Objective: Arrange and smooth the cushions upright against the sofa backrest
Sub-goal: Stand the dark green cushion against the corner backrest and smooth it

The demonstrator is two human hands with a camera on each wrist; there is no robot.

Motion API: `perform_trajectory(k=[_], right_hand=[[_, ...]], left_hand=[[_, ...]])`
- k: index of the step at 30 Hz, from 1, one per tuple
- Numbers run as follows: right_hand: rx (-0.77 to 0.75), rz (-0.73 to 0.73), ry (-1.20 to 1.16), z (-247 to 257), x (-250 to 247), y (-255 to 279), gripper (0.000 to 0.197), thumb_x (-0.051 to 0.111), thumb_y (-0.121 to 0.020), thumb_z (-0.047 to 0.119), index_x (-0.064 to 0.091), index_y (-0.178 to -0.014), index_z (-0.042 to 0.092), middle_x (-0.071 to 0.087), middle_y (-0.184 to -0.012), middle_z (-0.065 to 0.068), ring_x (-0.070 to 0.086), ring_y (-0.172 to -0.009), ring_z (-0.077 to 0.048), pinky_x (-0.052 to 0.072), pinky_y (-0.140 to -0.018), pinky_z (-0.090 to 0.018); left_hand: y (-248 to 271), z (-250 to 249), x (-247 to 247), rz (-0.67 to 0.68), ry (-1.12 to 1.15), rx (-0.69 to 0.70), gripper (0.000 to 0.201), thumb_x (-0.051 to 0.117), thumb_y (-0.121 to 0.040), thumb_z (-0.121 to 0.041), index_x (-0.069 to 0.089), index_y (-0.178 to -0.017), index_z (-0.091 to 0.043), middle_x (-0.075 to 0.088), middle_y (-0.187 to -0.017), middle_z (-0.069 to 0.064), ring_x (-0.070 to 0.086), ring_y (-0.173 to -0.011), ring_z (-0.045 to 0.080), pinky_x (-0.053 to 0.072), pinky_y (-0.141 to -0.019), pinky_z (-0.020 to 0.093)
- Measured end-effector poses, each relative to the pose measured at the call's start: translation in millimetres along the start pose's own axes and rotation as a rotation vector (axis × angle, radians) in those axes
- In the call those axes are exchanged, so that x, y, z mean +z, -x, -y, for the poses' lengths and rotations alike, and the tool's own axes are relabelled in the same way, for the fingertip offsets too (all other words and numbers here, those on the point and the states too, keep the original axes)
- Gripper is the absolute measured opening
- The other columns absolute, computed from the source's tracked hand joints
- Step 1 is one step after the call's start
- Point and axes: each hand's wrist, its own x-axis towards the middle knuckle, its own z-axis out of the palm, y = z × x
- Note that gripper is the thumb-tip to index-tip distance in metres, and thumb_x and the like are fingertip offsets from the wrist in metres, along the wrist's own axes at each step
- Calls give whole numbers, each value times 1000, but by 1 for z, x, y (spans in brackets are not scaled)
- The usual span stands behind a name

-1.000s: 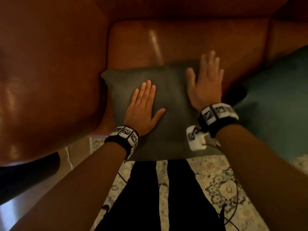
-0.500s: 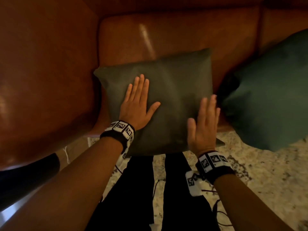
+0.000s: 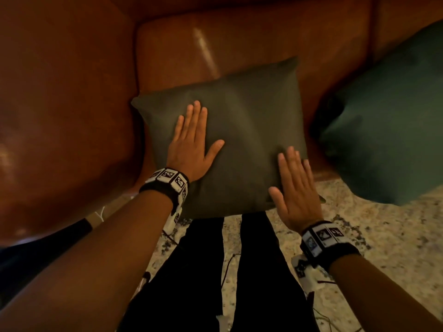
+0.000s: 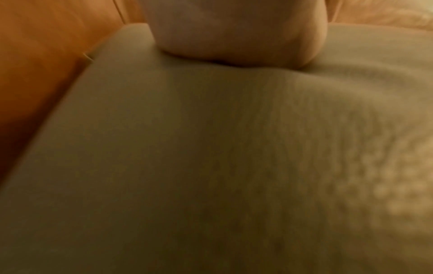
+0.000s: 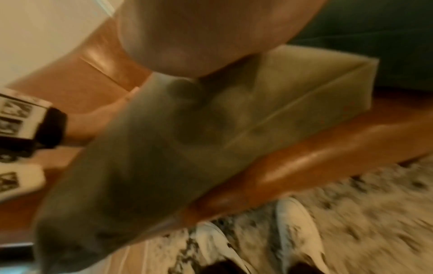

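An olive-green square cushion [image 3: 247,130] lies on the brown leather sofa seat [image 3: 215,44], its near edge hanging over the seat front. My left hand [image 3: 194,140] lies flat on the cushion's left half, fingers straight and together. My right hand [image 3: 293,185], fingers straight, is at the cushion's near right corner, touching or just above it. The left wrist view shows the palm heel [image 4: 239,31] pressed into the cushion fabric [image 4: 187,148]. The blurred right wrist view shows the cushion [image 5: 164,148] under the palm [image 5: 199,33]. A dark teal cushion [image 3: 388,121] leans on the seat to the right.
The sofa's rounded leather armrest [image 3: 60,116] stands close on the left. A patterned pale rug [image 3: 383,248] covers the floor in front. My black-trousered legs [image 3: 191,283] and white shoes [image 5: 297,231] stand at the seat's front edge. Thin cables [image 3: 227,267] trail on the rug.
My right hand has slid from the cushion's far right edge back to its near right corner. The left hand has stayed flat on the left half.
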Motion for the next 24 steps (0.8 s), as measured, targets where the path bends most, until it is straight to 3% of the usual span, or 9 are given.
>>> perform_trajectory(k=[3, 5, 6, 8, 10, 14, 17, 19, 24], right_hand=[[396, 70, -62, -39, 7, 23, 80, 13, -101, 65, 2, -166, 20, -9, -173, 0, -2, -161, -23, 8, -130, -51], [662, 52, -155, -61, -5, 31, 94, 1, -94, 77, 4, -166, 17, -3, -174, -3, 4, -161, -22, 10, -128, -55], [693, 20, -176, -63, -14, 28, 99, -3, -92, 80, 8, -166, 15, 4, -174, -6, 8, -160, -23, 11, -128, -55], [553, -50, -152, -49, -30, 12, 90, 6, -99, 72, 21, -164, 12, 16, -172, -9, 17, -158, -24, 15, -128, -54], [281, -86, -77, -26, -37, -12, 70, 25, -106, 52, 31, -160, 9, 23, -170, -11, 22, -157, -26, 16, -129, -50], [-73, -75, 40, 27, -31, -76, 64, 40, -106, 41, 30, -161, 10, 21, -170, -12, 18, -159, -28, 8, -130, -47], [-165, -52, 110, 59, -24, -114, 64, 38, -108, 43, 25, -163, 13, 17, -172, -10, 13, -160, -28, 6, -129, -50], [-165, -24, 133, 73, -21, -131, 67, 33, -108, 49, 21, -165, 16, 12, -173, -9, 9, -160, -29, 5, -129, -52], [-145, 63, 250, 80, -5, -140, 74, 20, -104, 64, 14, -166, 25, 5, -174, -7, 2, -161, -30, 1, -128, -55]], left_hand=[[-1, 0, -3, 6, 9, 6, 86, 13, -103, -65, 6, -165, -5, 1, -173, 14, 1, -161, 27, 6, -130, 47], [0, -3, -3, 4, 11, -5, 86, 13, -103, -65, 6, -165, -6, 1, -173, 14, 0, -161, 27, 6, -131, 46], [1, -3, -2, 1, 13, -10, 86, 13, -103, -65, 6, -165, -6, 1, -173, 14, 0, -161, 27, 5, -131, 46], [1, -5, -2, -5, 28, -14, 85, 15, -104, -65, 6, -164, -6, 1, -173, 14, 0, -161, 26, 2, -131, 44], [2, -6, -4, -8, 61, -12, 84, 19, -104, -64, 6, -164, -6, 1, -173, 13, -1, -161, 25, -1, -131, 42], [5, -4, -11, -44, 309, -1, 74, 28, -106, -52, 14, -164, -9, 6, -173, 9, 0, -161, 20, -4, -130, 35], [10, 2, -19, -65, 458, -10, 66, 31, -108, -43, 18, -164, -12, 8, -174, 5, 1, -161, 15, -4, -129, 30], [17, 15, -20, -82, 377, -21, 67, 36, -108, -42, 16, -165, -13, 5, -174, 5, -1, -161, 15, -2, -129, 30], [36, 31, -11, -140, 262, -323, 84, 30, -103, -61, 9, -165, -8, -2, -173, 12, -5, -161, 23, -1, -130, 36]])
